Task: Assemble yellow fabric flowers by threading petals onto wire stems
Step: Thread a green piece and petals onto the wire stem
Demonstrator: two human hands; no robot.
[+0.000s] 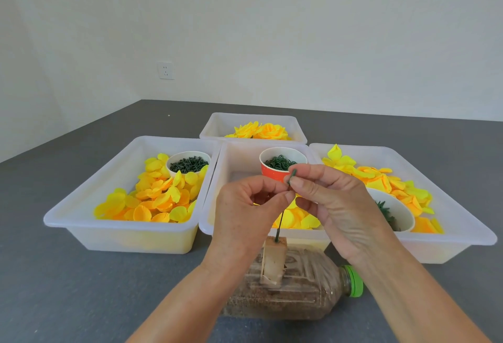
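A thin green wire stem [280,223] stands upright in a foam block [274,258] fixed on a sand-filled bottle [299,296] lying on its side. My left hand [245,212] pinches the stem near its top. My right hand [334,201] pinches the stem's green tip [292,175] between thumb and forefinger. Loose yellow petals [296,219] lie in the middle tray [217,179] behind my hands; part of them is hidden.
The left tray [81,206] holds yellow-orange petals and a white cup of green rings [188,164]. A red cup of green rings [280,163] stands in the middle tray. The right tray [462,223] holds petals and a white bowl. The far tray [217,125] holds finished yellow flowers [261,131].
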